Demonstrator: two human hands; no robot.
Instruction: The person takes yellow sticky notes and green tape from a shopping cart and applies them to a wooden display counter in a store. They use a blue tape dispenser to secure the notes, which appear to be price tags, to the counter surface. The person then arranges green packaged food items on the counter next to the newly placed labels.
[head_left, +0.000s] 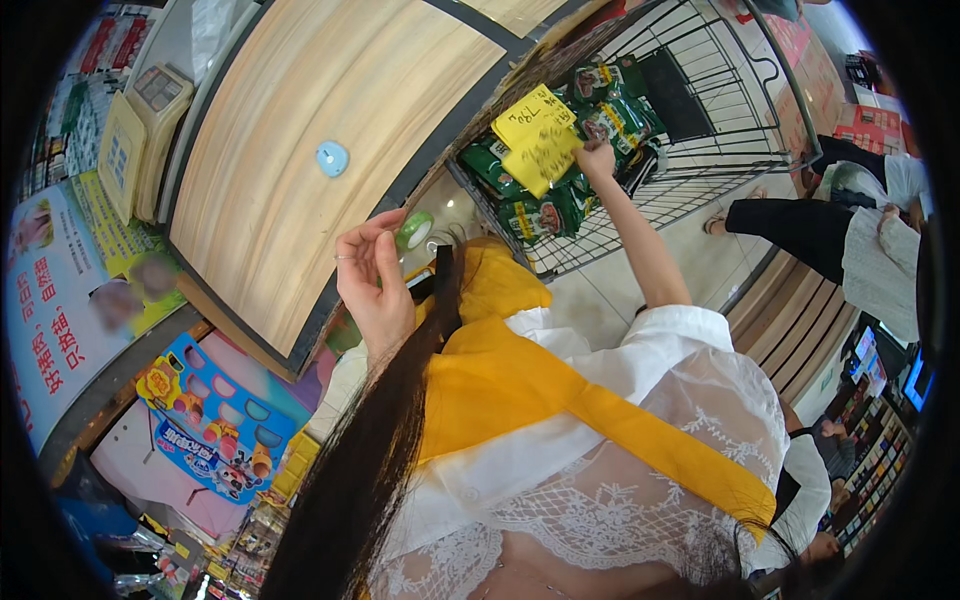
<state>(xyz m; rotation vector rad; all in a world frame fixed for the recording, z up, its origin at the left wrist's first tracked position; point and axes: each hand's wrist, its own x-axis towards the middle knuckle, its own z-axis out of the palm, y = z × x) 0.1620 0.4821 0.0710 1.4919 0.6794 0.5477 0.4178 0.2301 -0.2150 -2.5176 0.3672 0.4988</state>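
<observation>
My right hand (598, 159) pinches the edge of a yellow paper sign (541, 159) that bears handwriting. A second yellow sheet (531, 116) lies against it, over green plastic food packets (619, 124) in a wire shopping cart (705, 142). My left hand (375, 281) is raised beside the edge of a wood-grain counter (330, 127), its fingers partly curled. A roll of green tape (415, 229) shows right by its fingertips; whether the fingers hold it, I cannot tell.
On the counter sits a small light-blue rounded object (331, 158). A weighing scale (146, 142) stands at the left, above a printed poster (71, 300) and a blue candy display board (217, 420). At the right, a person in dark trousers (787, 225) is near slatted wooden boards (787, 322).
</observation>
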